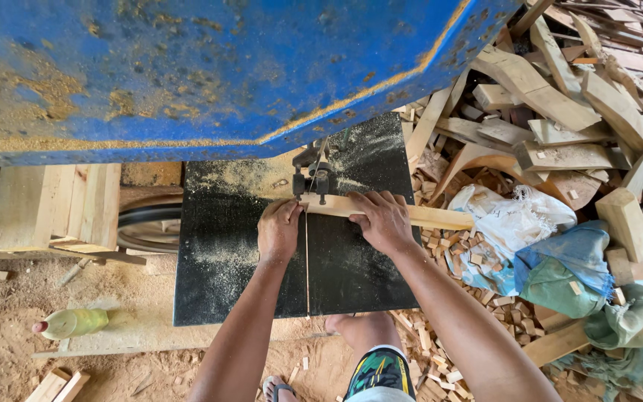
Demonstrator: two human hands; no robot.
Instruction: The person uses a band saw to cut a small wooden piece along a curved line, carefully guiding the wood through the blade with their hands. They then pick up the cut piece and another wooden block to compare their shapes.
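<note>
One blue saw housing over one black tabletop; one long wooden strip lying on it; two hands, left and right; one greenish bottle; one white sack; offcuts beyond counting.
</note>
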